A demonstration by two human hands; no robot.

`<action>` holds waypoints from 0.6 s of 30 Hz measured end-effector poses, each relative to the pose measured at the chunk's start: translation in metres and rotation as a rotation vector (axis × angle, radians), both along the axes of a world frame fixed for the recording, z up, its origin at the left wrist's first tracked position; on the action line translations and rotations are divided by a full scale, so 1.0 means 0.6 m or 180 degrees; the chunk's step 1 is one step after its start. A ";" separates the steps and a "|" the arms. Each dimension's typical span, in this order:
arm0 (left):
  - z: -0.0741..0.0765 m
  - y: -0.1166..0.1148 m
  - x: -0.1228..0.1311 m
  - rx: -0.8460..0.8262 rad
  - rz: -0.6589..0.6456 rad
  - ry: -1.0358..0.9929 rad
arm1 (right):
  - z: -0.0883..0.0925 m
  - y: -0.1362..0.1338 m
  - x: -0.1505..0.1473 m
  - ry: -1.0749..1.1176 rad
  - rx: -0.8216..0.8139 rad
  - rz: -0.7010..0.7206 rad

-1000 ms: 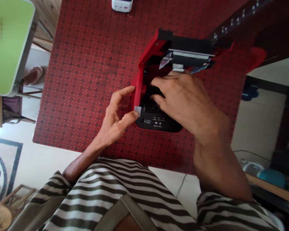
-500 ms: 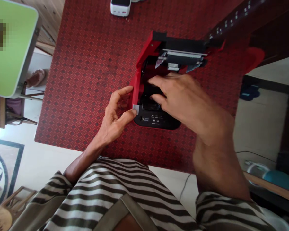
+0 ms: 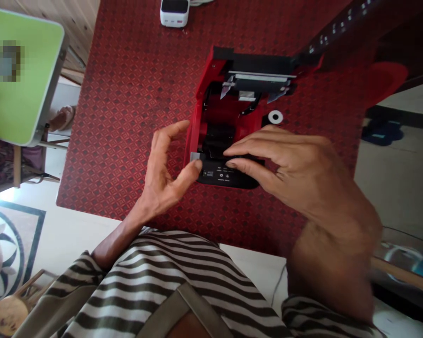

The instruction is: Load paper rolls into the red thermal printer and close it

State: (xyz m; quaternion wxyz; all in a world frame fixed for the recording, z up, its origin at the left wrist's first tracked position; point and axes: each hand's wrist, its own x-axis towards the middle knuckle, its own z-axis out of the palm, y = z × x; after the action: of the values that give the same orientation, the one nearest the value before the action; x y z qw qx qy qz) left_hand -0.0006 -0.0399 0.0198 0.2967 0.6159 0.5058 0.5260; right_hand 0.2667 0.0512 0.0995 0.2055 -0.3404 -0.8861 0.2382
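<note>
A red and black label printer [image 3: 194, 117] stands on the table with its lid raised and its inner bay exposed. My left hand [image 3: 167, 164] is at its left front corner, thumb on a grey tab [image 3: 195, 156] and fingers along the red side wall. Over the black button panel [image 3: 215, 175] is my right hand [image 3: 285, 159]. Its thumb and index finger are a little apart, tips by the front edge of the bay; I see nothing between them. A black piece [image 3: 219, 136] lies in the bay. Beside the printer's right wall is a small white ring-shaped end [image 3: 275, 117].
The red patterned table [image 3: 127, 94] carries a white device with a dark top [image 3: 175, 13] at the back. A dark chair back [image 3: 331, 40] rises at the right rear. To the left is a green-topped table [image 3: 24, 103], and a stool [image 3: 10, 313] stands on the floor.
My right hand has come out of the bay toward the front right, uncovering the inside and the white ring-shaped end. My left hand stays at the corner.
</note>
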 end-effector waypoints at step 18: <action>0.072 0.011 0.027 0.1107 0.0045 0.1735 | 0.011 -0.050 0.026 0.0209 0.0689 -0.0355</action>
State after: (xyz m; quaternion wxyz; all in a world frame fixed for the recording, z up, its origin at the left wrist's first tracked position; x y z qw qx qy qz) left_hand 0.0153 -0.0335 0.0628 0.0370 0.7721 0.4735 0.4222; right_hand 0.2826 0.0209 0.1058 0.2828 -0.3570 -0.8791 0.1402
